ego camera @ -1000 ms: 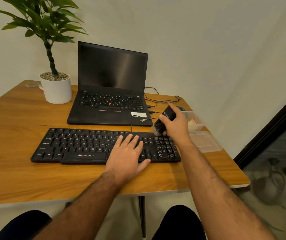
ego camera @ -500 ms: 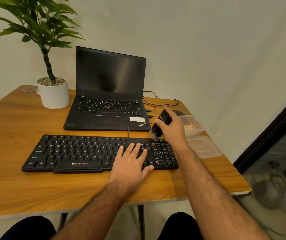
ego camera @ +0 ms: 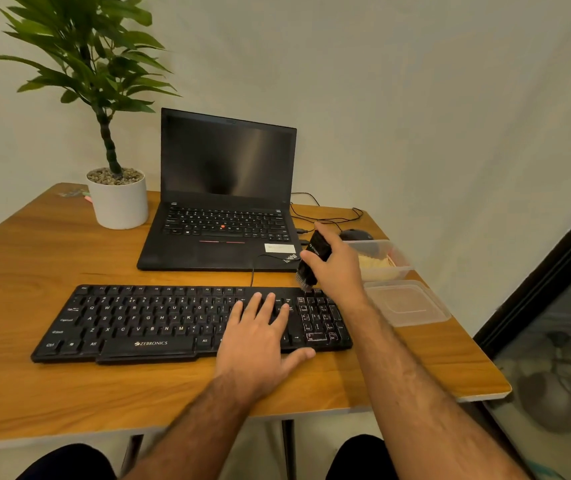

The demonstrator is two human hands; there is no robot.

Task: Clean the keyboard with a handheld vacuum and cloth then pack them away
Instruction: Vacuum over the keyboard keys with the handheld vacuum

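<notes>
Lowered since earlier frame, handheld vacuum (ego camera: 313,263) brush now meets keyboard (ego camera: 159,320) numpad corner, right hand (ego camera: 337,268) wrapped round body. Left hand (ego camera: 259,336) spread flat, pinning keys. Cloth apparently inside container (ego camera: 386,261), indistinct.

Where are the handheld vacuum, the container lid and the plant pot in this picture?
handheld vacuum (ego camera: 315,255): head view, on its black body above the brush end.
container lid (ego camera: 407,302): head view, on the middle of the clear flat lid.
plant pot (ego camera: 121,204): head view, on the white front wall.
</notes>
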